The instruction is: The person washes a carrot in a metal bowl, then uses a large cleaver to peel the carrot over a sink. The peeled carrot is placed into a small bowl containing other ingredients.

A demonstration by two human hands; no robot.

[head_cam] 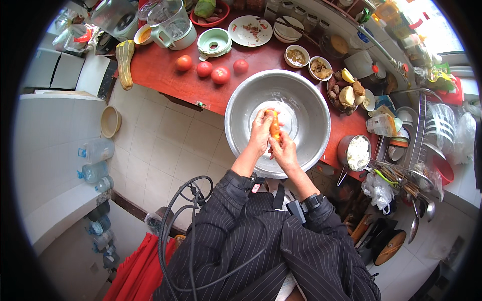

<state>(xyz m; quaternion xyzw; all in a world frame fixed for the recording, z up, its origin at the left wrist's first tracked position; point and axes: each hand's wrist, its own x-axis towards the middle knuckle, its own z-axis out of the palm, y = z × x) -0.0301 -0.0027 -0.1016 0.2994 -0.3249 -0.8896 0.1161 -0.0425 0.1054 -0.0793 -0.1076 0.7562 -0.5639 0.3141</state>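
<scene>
Over a large metal basin (241, 88), my left hand (261, 128) grips the upper part of an orange carrot-like vegetable (275, 128). My right hand (283, 148) is at its lower end, fingers curled against it; whether a small tool is in those fingers cannot be told. The basin stands at the front edge of a red table (158, 75), and its bottom looks wet. Several tomatoes (220, 75) lie on the table behind and to the left of the basin.
A mint-green appliance part (214, 42), a patterned plate (250, 31) and small bowls (296, 56) stand behind. Right of the basin are a basket of root vegetables (346, 94) and a pot of white food (357, 152). A long squash (125, 64) lies at the left edge.
</scene>
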